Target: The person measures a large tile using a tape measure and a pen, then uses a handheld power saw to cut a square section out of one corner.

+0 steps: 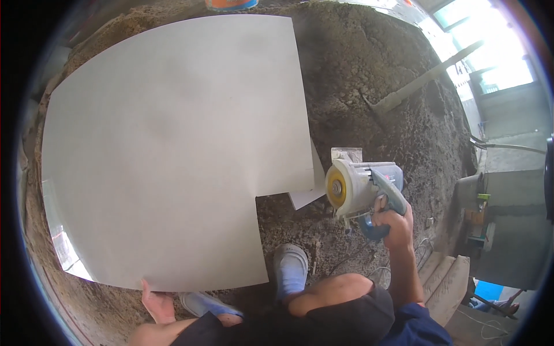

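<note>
A large, glossy, light grey tile (173, 150) lies before me, with a rectangular notch cut out of its near right corner. At its near edge is my left hand (158, 304), closed on the tile, a fingertip showing on top and the other fingers mostly hidden. My right hand (395, 225) is wrapped round the handle of a handheld tile cutter (360, 183), a circular saw with a yellow disc hub. The cutter is held up to the right of the notch, apart from the tile. A small tile offcut (307, 197) pokes out under the tile's right edge.
Rough brown sand or mortar (369, 86) covers the ground, with a pole (424, 83) lying at the far right. My shoes (290, 262) stand close to the tile's near edge. Stacked sacks (443, 285) sit at the right, and a bucket (232, 4) at the far edge.
</note>
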`<state>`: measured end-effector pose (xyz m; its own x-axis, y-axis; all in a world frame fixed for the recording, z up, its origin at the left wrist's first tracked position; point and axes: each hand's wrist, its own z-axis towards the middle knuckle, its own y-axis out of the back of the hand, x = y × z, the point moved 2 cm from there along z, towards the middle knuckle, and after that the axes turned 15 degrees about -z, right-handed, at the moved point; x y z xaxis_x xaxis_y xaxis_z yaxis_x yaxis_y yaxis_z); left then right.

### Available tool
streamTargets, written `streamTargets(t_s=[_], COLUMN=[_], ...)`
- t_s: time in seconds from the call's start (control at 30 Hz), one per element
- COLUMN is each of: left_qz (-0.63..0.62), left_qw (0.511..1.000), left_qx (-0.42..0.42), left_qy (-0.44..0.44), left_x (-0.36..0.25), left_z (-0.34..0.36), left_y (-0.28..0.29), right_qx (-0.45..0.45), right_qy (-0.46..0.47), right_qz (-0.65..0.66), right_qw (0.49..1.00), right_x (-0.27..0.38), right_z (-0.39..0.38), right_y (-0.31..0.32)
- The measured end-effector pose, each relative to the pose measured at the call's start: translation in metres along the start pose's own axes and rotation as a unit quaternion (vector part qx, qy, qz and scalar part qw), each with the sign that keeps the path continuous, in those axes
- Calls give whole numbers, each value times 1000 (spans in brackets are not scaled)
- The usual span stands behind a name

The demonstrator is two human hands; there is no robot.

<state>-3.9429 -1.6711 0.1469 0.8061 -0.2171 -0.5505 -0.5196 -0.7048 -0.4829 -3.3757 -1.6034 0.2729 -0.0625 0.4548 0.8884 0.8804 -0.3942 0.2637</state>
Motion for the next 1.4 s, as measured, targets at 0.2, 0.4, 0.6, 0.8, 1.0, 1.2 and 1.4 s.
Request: streamTargets(t_s=[0.2, 0.4, 0.6, 0.8, 1.0, 1.2, 1.4], left_qz=[-2, 98, -1, 22, 40, 81, 174], left_qw=[998, 995, 992, 990, 988, 988, 975], left_qx=[-55, -33, -122, -128, -127, -98, -76], left_qy=[11, -8, 28, 57, 76, 91, 111], left_x=[-6, -4, 25, 30, 29, 27, -3], left_z=[3, 2, -14, 3, 18, 30, 41], left_y=[16, 20, -25, -41, -43, -49, -53], right_qx=[8, -7, -25, -48, -46, -60, -44], right_qy=[18, -45, -116, -157, -172, -142, -92], right_qz=[-16, 38, 155, 156, 137, 159, 197], right_qw=[1000, 998, 981, 974, 974, 975, 975], right_x=[-1, -1, -9, -18, -1, 18, 18], right_z=[3, 4, 9, 5, 5, 5, 2], right_y=[-1, 9, 16, 24, 25, 12, 13])
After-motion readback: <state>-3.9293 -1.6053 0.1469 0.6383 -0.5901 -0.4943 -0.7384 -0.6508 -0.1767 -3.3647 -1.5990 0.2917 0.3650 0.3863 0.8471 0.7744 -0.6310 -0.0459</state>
